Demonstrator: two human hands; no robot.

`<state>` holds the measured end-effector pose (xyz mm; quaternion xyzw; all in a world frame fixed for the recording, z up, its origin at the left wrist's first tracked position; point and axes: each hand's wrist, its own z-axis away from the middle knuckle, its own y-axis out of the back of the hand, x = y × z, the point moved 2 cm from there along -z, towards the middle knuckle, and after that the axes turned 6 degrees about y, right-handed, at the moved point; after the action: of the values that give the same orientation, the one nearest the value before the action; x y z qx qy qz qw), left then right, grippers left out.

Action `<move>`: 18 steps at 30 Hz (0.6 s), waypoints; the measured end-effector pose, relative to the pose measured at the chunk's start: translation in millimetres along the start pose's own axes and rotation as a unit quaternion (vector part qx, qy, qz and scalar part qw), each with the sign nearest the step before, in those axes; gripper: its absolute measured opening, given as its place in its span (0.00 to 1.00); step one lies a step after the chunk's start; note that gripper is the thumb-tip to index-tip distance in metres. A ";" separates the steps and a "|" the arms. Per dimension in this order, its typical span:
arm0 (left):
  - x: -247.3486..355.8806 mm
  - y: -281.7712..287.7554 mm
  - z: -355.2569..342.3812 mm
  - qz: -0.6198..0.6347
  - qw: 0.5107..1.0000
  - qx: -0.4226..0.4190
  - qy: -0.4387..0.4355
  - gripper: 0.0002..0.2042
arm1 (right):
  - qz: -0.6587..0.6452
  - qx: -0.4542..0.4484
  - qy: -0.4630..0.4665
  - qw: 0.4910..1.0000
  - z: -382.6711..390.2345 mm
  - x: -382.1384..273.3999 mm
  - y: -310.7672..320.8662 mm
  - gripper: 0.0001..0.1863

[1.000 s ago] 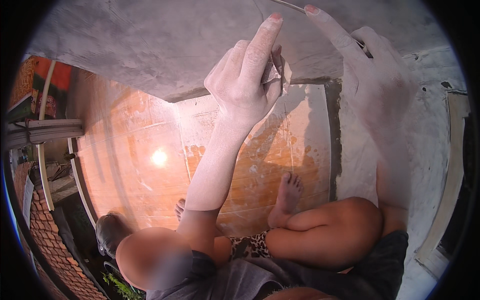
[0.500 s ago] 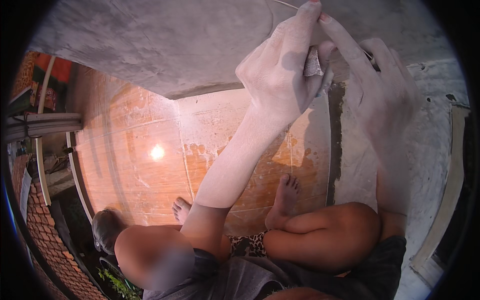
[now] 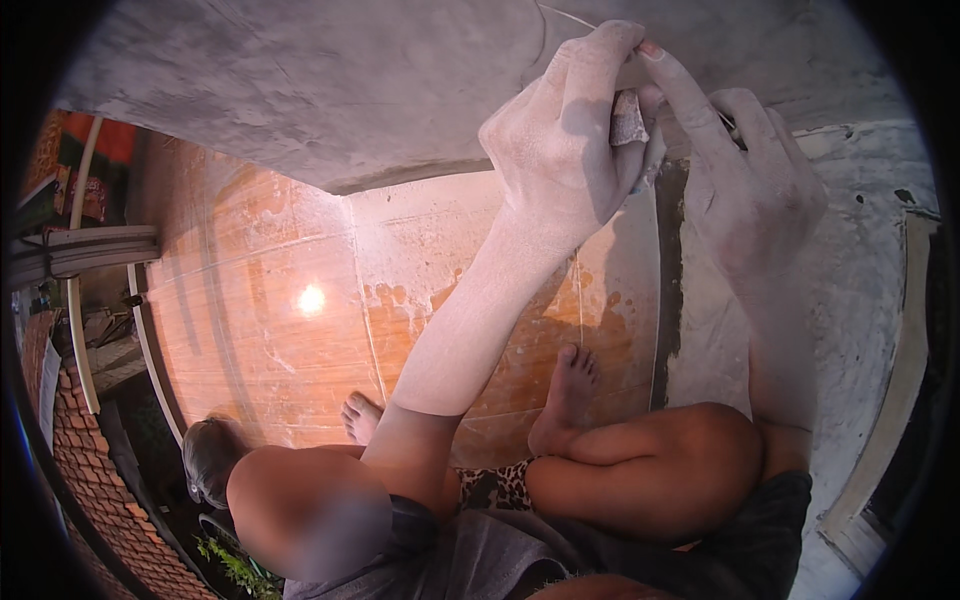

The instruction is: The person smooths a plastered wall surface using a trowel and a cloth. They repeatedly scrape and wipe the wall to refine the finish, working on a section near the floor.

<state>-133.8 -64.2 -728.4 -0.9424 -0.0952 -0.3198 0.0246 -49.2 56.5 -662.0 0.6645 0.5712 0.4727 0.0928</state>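
Pale dust coats both my hands, raised at the grey plastered surface. My left hand is closed on a small rough grey scrap, perhaps abrasive paper, between thumb and fingers; its index fingertip meets a thin pale wire. My right hand stretches its index finger to that same spot beside the left fingertip, while its other fingers curl around a narrow metal piece, mostly hidden. Whether the wire continues into that piece I cannot tell.
My bare feet and bent legs are on an orange tiled floor smeared with white. A pale rough concrete strip runs along the right. At the left are a rail, brick-red roof tiles and some plants.
Over the last second my left hand moved rightward, meeting my right index fingertip at the wire. In the last half second both hands shifted only slightly, the fingertips dropping a little.
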 end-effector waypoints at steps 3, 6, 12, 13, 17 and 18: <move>-0.8 -1.6 1.2 -0.002 1.000 -0.013 0.012 0.16 | -0.005 0.008 0.000 1.000 0.8 -0.6 -3.7 0.34; -0.7 -1.8 2.0 0.012 1.000 -0.001 0.013 0.16 | -0.019 0.010 -0.008 1.000 1.2 -1.6 -3.6 0.33; -1.6 -1.4 6.6 0.003 0.999 -0.034 0.026 0.15 | -0.009 -0.013 -0.005 1.000 4.8 -0.9 -4.1 0.32; -2.2 -2.1 7.2 -0.006 0.999 -0.029 0.016 0.15 | -0.008 -0.007 -0.002 1.000 5.6 -1.1 -5.9 0.32; -4.6 -6.1 8.3 -0.001 1.000 -0.018 0.003 0.15 | -0.014 0.002 -0.008 1.000 9.1 -1.3 -10.7 0.32; -4.9 -6.6 8.4 0.003 1.000 -0.017 0.003 0.15 | -0.022 0.001 -0.013 1.000 9.8 -1.5 -11.3 0.32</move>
<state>-133.9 -57.6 -738.1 -0.9420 -0.0869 -0.3240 0.0102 -49.5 63.1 -675.5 0.6581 0.5847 0.4616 0.1098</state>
